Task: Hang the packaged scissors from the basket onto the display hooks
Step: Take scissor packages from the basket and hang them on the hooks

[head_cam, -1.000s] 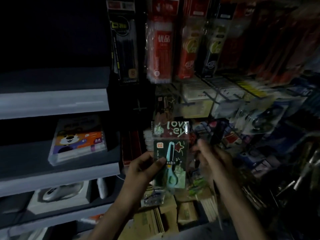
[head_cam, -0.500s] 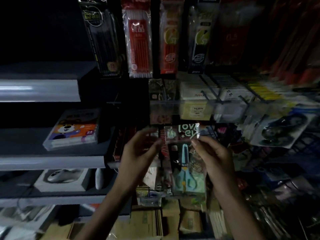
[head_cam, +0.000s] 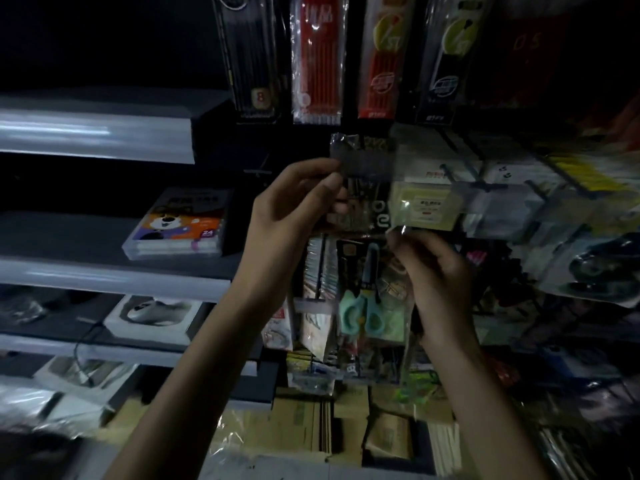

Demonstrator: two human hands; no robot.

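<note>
Dim stationery aisle, pegboard crowded. The left hand [head_cam: 298,216] pinches the packaged scissors [head_cam: 367,303] at the header, the right hand [head_cam: 433,271] pinches their right edge, pack upright before the display hooks [head_cam: 485,185]. Best keep the header taut, find its hole, slide it straight on

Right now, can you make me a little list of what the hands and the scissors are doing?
Scissors pack: upright, teal handles at the bottom, held up in front of the rack
Left hand: holds the pack's top left corner
Right hand: pinches the pack's right edge
Display hooks: just right of the pack's top
On a hook yet: cannot tell, too blurry
Basket: not in view
</note>
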